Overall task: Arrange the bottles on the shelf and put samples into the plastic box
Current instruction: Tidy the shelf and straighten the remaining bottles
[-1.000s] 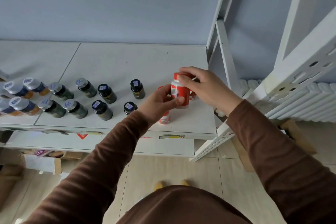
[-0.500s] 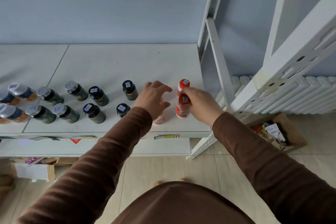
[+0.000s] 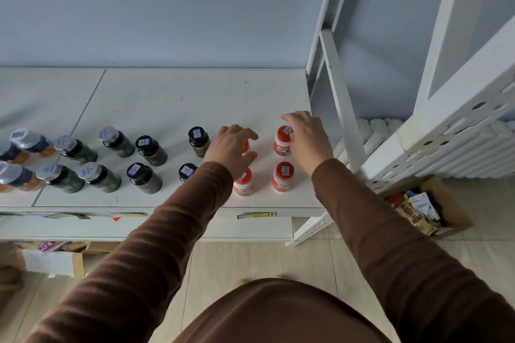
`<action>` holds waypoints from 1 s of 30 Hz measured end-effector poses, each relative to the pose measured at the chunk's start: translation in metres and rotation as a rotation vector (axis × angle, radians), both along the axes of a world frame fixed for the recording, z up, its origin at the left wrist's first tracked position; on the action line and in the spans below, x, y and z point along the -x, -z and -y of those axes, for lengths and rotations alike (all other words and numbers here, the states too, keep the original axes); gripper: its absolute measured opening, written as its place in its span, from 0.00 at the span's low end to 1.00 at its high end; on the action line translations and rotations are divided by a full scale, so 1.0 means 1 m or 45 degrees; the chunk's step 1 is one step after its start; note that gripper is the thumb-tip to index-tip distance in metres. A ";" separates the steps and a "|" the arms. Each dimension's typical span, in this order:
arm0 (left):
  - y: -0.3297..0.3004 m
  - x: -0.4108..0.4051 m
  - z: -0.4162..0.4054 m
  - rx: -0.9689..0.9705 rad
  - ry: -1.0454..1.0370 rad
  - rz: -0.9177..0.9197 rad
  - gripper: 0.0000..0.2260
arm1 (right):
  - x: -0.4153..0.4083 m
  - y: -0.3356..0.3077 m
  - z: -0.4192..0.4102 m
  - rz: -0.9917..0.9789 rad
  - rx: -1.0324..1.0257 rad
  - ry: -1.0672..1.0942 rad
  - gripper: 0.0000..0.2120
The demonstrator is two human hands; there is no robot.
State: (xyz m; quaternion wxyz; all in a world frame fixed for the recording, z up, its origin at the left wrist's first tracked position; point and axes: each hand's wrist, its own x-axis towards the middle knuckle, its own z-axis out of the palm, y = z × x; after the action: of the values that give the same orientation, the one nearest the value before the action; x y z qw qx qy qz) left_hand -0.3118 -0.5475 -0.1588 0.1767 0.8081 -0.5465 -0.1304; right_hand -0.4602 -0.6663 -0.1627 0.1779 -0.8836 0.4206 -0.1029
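bottles stand two rows deep on the shelf (image 3: 172, 103), four red ones (image 3: 282, 176) squared at its right end, left hand (image 3: 232, 147) spread over one, right hand (image 3: 308, 139) loose beside another, so arranging looks nearly done; no plastic box shows.

Left hand (image 3: 232, 149) hides rear red bottle (image 3: 245, 147); labels unreadable.

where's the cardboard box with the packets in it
The cardboard box sits on the floor at the right of the head view, beyond the shelf's right end, below the white rack.
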 end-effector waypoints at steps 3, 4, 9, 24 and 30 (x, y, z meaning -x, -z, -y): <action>0.000 -0.002 0.008 -0.015 -0.025 -0.006 0.16 | -0.019 0.010 0.005 -0.230 -0.053 -0.088 0.30; 0.000 -0.003 0.010 -0.019 -0.035 -0.014 0.16 | -0.022 0.015 0.006 -0.282 -0.038 -0.107 0.28; 0.005 -0.012 0.016 -0.024 -0.037 -0.065 0.17 | -0.021 0.016 0.018 -0.232 0.022 -0.049 0.21; -0.033 -0.017 0.020 0.072 0.004 -2.414 0.25 | -0.041 -0.112 -0.002 0.438 -0.244 0.049 0.22; -0.029 -0.014 0.014 0.143 0.026 -2.425 0.25 | -0.036 -0.113 -0.006 0.400 -0.157 0.021 0.23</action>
State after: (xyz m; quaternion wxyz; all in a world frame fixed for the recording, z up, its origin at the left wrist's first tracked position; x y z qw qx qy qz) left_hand -0.2976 -0.5616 -0.1301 0.5850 0.3480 -0.1856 -0.7087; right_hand -0.4239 -0.6603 -0.0501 0.2946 -0.8406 0.4004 -0.2152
